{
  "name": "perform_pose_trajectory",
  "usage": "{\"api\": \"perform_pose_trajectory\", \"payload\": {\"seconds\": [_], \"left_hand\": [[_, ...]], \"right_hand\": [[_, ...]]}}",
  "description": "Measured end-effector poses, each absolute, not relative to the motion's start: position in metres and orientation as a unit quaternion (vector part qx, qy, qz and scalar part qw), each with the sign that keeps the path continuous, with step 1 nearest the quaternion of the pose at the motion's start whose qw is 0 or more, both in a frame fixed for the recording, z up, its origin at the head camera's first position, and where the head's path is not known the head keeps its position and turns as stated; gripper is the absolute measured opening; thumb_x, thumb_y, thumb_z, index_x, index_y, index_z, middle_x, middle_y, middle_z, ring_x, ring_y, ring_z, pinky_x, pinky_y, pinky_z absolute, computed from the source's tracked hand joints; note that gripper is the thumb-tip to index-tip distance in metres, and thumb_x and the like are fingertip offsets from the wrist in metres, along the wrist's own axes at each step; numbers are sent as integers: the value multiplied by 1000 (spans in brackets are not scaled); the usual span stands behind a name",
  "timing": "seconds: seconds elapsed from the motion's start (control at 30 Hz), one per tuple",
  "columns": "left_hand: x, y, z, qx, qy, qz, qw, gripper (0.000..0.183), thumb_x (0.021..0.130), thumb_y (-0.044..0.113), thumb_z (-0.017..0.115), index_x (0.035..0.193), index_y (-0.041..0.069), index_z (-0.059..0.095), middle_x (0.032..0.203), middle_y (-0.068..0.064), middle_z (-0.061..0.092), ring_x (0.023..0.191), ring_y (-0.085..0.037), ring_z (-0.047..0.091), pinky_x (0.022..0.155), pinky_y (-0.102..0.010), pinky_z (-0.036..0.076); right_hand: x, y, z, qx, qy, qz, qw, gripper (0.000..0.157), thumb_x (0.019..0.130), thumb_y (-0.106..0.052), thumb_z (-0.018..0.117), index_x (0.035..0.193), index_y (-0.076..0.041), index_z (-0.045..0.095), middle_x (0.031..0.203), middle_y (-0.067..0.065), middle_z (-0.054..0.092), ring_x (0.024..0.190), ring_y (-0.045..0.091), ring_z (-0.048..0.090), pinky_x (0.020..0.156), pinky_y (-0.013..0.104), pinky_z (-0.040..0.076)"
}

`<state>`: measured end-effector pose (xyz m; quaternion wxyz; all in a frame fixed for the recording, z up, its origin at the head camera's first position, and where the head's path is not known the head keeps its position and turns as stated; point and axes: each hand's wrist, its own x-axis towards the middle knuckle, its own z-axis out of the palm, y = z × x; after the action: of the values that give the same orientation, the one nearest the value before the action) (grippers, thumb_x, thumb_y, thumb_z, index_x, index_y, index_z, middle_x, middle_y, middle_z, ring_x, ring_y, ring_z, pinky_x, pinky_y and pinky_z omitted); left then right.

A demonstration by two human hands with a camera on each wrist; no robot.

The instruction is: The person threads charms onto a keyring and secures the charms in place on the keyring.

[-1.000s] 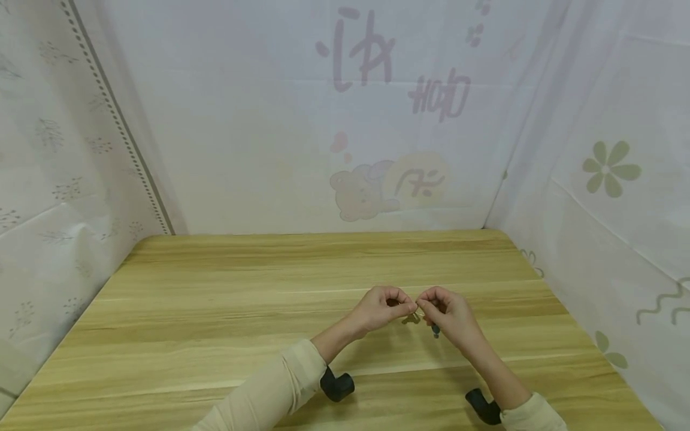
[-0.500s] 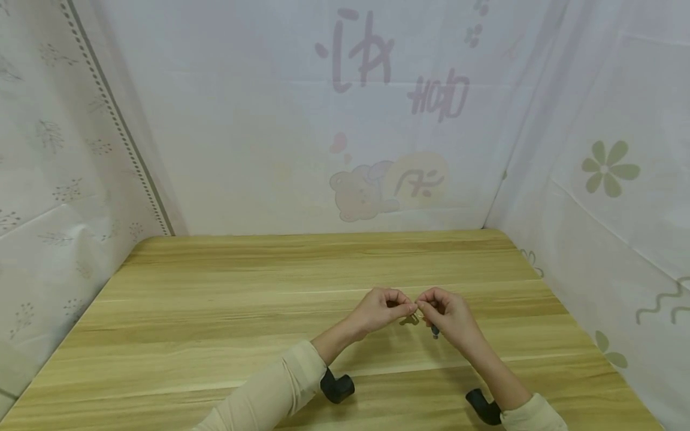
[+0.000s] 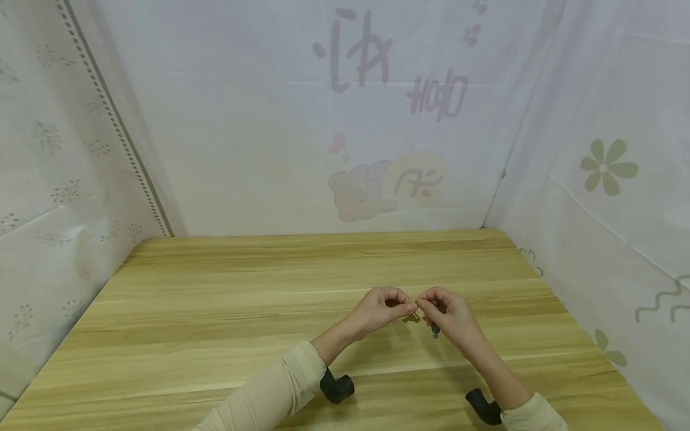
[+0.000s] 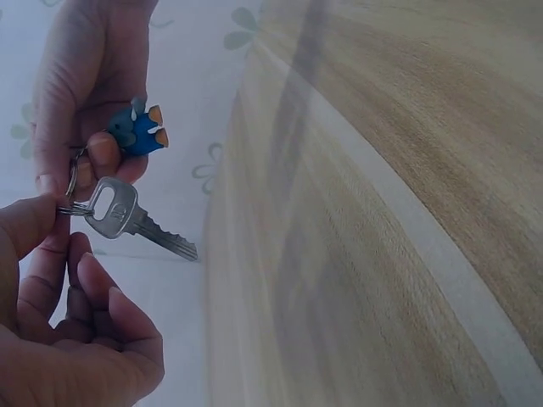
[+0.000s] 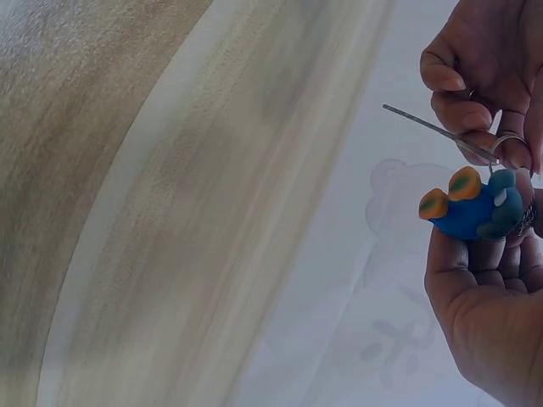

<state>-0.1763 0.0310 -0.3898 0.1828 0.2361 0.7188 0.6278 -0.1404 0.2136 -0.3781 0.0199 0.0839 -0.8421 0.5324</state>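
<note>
Both hands meet above the table, right of centre in the head view. My left hand (image 3: 380, 310) pinches a metal key ring (image 4: 76, 209) between thumb and fingertip. From that ring a silver key (image 4: 117, 210) points outward, its toothed blade angled down. My right hand (image 3: 451, 314) pinches the ring from the other side, fingertips close to the left ones. A small blue elephant-like charm (image 5: 467, 210) with orange feet lies against the right hand's curled fingers. In the head view it shows only as a dark bit below that hand. Fingertips hide part of the ring.
The wood-grain table (image 3: 242, 281) extends around the hands to its rounded far corners. Pale printed curtains (image 3: 242, 149) stand at its back and sides. Black curved pieces (image 3: 338, 388) show beside both forearms near the cuffs.
Both hands stay almost in place, still pinching the ring. Beneath the fingertips, the key and ring shift only very slightly.
</note>
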Motion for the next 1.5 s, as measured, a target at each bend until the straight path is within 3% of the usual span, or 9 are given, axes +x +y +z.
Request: {"api": "perform_pose_trajectory", "payload": {"seconds": [0.17,0.37,0.47,0.63,0.8,0.93,1.27,1.5], "left_hand": [[-178,32,-392,238,719,624,191,19,94,20,59,94,2,65,91,-3,62,82,-14,53,74,-32,46],[-181,33,-396,232,704,633,224,22,98,22,51,100,2,60,107,-9,64,102,-21,57,95,-43,43],[-182,33,-397,227,693,637,250,22,100,22,47,102,2,56,111,-9,62,105,-18,57,99,-46,40],[-184,36,-399,224,681,638,281,22,102,22,40,103,3,50,102,-4,59,91,-12,54,94,-43,43],[-186,40,-402,211,676,641,296,23,103,22,38,103,0,47,86,-3,55,77,-12,56,74,-30,48],[-187,43,-405,187,677,643,304,26,103,21,38,106,-4,46,82,-3,50,67,-12,51,62,-23,45],[-195,43,-416,169,690,635,304,31,101,23,43,109,-6,50,93,-13,57,60,-9,43,57,-23,39],[-200,44,-416,169,715,614,290,21,98,20,52,104,0,57,81,-2,53,64,-12,46,59,-23,39]], "right_hand": [[-141,214,-377,76,-837,541,16,15,93,-12,60,94,3,60,72,7,55,59,9,52,52,23,46],[-146,221,-381,80,-832,550,-5,17,94,-13,58,96,4,60,76,15,55,60,10,52,52,23,45],[-149,226,-383,89,-830,550,-29,20,95,-16,57,97,4,60,77,19,55,59,11,51,49,23,42],[-153,235,-388,109,-828,544,-88,28,97,-21,54,99,8,56,76,17,55,58,10,50,46,21,39],[-157,243,-394,139,-818,542,-133,30,97,-22,53,102,8,54,79,9,52,62,8,48,56,26,45],[-158,250,-397,154,-819,531,-155,31,97,-24,53,105,5,54,84,8,53,65,9,49,62,30,48],[-162,262,-401,178,-816,515,-195,30,97,-14,53,114,10,54,94,16,56,74,11,50,66,28,49],[-163,264,-405,172,-848,474,-163,25,97,-11,52,112,8,57,108,22,59,89,20,54,73,25,49]]}}
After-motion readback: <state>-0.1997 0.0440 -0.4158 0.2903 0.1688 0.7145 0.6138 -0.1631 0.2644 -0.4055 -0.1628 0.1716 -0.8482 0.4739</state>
